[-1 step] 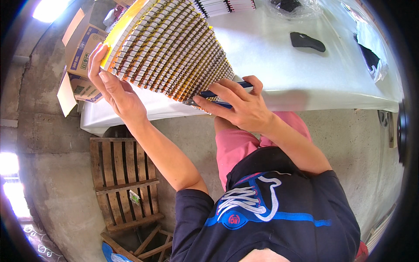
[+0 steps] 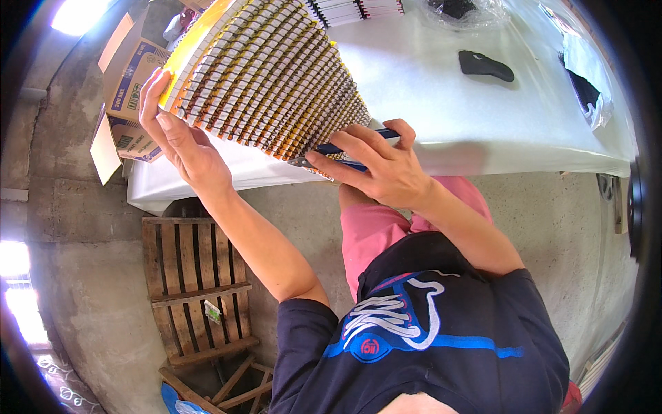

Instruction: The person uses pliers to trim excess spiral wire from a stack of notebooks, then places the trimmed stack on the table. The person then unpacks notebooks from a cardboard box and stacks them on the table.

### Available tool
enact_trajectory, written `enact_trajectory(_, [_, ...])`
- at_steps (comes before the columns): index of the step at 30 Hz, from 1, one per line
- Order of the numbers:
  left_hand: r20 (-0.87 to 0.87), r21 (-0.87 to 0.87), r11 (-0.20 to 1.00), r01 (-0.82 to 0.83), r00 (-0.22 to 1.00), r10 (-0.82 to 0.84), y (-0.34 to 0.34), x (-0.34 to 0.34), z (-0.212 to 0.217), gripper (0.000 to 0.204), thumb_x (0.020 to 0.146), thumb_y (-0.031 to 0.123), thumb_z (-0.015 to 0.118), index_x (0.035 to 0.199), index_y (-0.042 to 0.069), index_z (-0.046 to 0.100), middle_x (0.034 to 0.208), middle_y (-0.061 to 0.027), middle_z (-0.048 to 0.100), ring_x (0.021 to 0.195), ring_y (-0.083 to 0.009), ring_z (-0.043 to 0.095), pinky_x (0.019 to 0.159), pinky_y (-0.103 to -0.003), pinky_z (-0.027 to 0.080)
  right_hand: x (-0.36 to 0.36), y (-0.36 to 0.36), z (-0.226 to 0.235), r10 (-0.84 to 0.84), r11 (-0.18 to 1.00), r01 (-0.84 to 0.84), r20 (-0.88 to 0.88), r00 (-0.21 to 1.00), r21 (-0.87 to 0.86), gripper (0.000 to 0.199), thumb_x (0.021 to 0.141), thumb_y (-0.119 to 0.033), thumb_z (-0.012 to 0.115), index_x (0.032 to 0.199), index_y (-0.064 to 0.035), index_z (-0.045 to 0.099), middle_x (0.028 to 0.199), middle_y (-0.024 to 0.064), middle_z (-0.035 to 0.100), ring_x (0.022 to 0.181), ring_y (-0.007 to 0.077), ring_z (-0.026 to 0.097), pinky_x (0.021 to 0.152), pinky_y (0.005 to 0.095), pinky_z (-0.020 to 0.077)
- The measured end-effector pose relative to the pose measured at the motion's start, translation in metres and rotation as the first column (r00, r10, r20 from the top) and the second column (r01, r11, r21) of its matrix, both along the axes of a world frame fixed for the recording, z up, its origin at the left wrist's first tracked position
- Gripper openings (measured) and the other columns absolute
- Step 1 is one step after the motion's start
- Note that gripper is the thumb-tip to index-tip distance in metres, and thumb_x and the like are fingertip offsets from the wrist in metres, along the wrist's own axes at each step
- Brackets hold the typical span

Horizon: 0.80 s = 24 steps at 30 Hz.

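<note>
Presently, your left hand (image 2: 186,148) is about half open: its fingers are nearly straight and lean against the yellow outer cover of the stack of spiral-bound books (image 2: 269,83), with the thumb apart from them near the stack's corner. Whether it carries any weight, I cannot tell. Your right hand (image 2: 386,165) is curled around the blue handles of the pliers (image 2: 354,165), and the metal nose reaches to the bindings at the lower right part of the stack.

The stack is at the left part of the table (image 2: 414,83), by its near edge. You see its many bindings in close rows, dark coils across white page edges, with yellow and orange showing between; the rows look wider at the left end and finer at the right. Near the table's far edge lie other bound books (image 2: 358,10). A black object (image 2: 485,66) rests well apart, toward the right.
</note>
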<state>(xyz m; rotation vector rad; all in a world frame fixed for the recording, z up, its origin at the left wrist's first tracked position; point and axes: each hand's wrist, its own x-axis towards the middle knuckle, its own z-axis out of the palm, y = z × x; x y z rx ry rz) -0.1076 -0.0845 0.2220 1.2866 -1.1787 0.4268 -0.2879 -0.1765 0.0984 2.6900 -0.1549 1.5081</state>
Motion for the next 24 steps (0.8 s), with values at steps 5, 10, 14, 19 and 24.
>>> enact_trajectory(5, [-0.032,-0.004,1.0,0.007,0.999,-0.007,-0.001,-0.002,0.0,0.043,0.098,0.045,0.027,0.119,0.013,0.048,0.127,-0.0082,0.042,0.124,-0.0173,0.039,0.107,-0.037,0.034,-0.001,-0.001,0.006,0.074,0.997,-0.075,0.03,0.997,0.032,0.034,0.081,-0.024,0.055,0.113,-0.0308,0.064,0.113,-0.0044,0.054,0.105,0.0082,0.052,0.091,0.0411,0.0234])
enact_trajectory(10, [-0.037,-0.02,1.0,-0.005,0.999,0.004,-0.001,-0.003,0.001,0.043,0.098,0.045,0.028,0.119,0.013,0.047,0.128,-0.0083,0.042,0.124,-0.0173,0.039,0.107,-0.037,0.033,0.0,-0.011,0.019,0.167,0.983,-0.168,0.011,0.986,0.07,0.031,0.08,-0.023,0.058,0.108,-0.0307,0.066,0.112,-0.0047,0.054,0.102,0.0096,0.053,0.088,0.0428,0.0259])
enact_trajectory(14, [-0.021,-0.025,1.0,-0.007,1.0,0.007,-0.002,-0.003,0.001,0.044,0.098,0.046,0.028,0.119,0.012,0.047,0.129,-0.0084,0.041,0.124,-0.0178,0.039,0.106,-0.037,0.033,0.001,-0.011,0.016,0.257,0.938,-0.25,0.002,0.966,0.241,0.03,0.077,-0.023,0.061,0.105,-0.0329,0.066,0.112,-0.0057,0.055,0.101,0.0106,0.054,0.087,0.0451,0.0268])
enact_trajectory(19, [-0.01,-0.013,1.0,-0.003,1.0,0.003,0.0,-0.002,0.002,0.045,0.097,0.047,0.028,0.119,0.012,0.047,0.129,-0.0083,0.042,0.124,-0.018,0.039,0.106,-0.036,0.033,0.006,-0.006,0.006,0.122,0.983,-0.131,0.076,0.99,0.128,0.033,0.076,-0.023,0.061,0.105,-0.037,0.065,0.112,-0.0058,0.055,0.101,0.0107,0.054,0.088,0.0465,0.0263])
enact_trajectory(24, [-0.047,-0.037,0.999,0.005,0.999,-0.006,-0.003,-0.008,0.002,0.046,0.097,0.048,0.029,0.119,0.012,0.047,0.128,-0.008,0.042,0.123,-0.0182,0.039,0.105,-0.036,0.034,0.005,-0.011,0.003,0.107,0.992,-0.109,0.044,0.993,0.056,0.034,0.078,-0.022,0.058,0.107,-0.0379,0.064,0.113,-0.0059,0.054,0.103,0.0099,0.053,0.089,0.0459,0.0266])
